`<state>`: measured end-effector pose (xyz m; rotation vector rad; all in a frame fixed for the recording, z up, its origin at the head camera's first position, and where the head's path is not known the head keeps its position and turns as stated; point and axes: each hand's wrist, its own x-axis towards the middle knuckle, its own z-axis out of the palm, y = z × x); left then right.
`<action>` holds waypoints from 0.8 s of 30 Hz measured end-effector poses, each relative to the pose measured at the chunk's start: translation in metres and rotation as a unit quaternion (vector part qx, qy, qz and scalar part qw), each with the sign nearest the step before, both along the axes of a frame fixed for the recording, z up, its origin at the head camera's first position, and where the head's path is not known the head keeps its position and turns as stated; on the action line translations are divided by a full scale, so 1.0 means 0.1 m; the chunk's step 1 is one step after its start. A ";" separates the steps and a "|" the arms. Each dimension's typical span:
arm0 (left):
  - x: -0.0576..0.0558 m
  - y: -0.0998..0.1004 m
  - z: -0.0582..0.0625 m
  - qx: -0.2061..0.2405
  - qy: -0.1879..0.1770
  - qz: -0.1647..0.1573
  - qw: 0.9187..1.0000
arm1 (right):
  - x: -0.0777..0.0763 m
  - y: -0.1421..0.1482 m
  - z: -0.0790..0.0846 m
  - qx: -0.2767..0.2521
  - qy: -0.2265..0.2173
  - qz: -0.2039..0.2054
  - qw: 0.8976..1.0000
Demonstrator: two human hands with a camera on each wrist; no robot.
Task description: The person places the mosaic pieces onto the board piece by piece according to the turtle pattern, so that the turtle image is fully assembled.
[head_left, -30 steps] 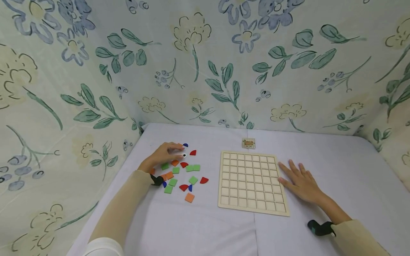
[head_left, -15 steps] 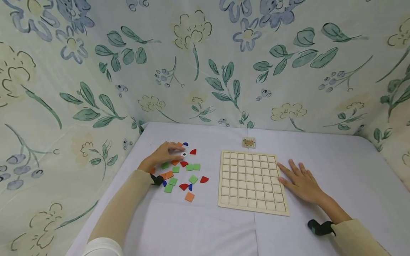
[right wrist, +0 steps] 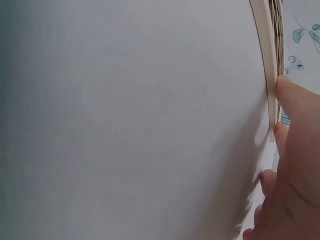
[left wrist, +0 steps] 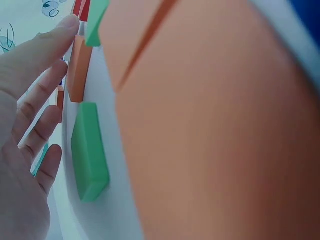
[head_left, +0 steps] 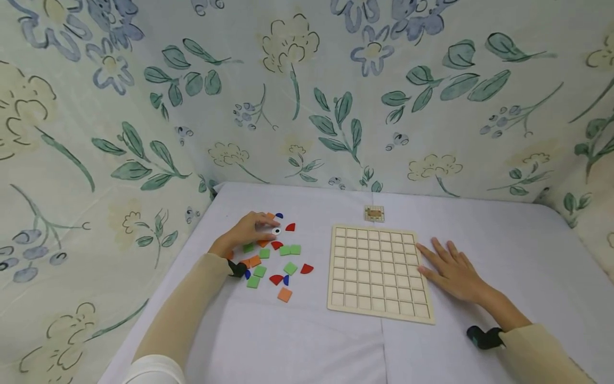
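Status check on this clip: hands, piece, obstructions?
Left hand at white piece, grip unclear; right hand spread, touching board edge. White piece off the board. Loose tiles crowd the left hand.

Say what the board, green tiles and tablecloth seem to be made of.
Board: probably wood, matte and pale beige on its face and rim.
Green tiles: plastic or painted wood, unclear which; even colour, smooth sides.
Tablecloth: likely fabric, matte, with soft creases.
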<state>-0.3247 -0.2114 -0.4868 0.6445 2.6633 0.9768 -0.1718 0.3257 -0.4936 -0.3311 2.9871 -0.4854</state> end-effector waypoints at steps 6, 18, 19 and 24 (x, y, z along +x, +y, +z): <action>0.03 0.04 0.04 0.002 0.006 -0.003 1.000 | -0.01 0.04 -0.02 -0.001 0.000 0.009 1.000; 0.02 0.04 0.00 0.014 0.042 -0.017 0.999 | -0.02 0.05 -0.02 -0.011 0.001 0.022 1.000; 0.02 0.04 -0.01 0.013 0.043 -0.017 0.999 | -0.02 0.05 -0.02 -0.009 0.001 0.022 1.000; 0.02 0.05 0.00 0.010 0.047 -0.018 0.999 | -0.02 0.05 -0.03 0.001 0.005 0.025 1.000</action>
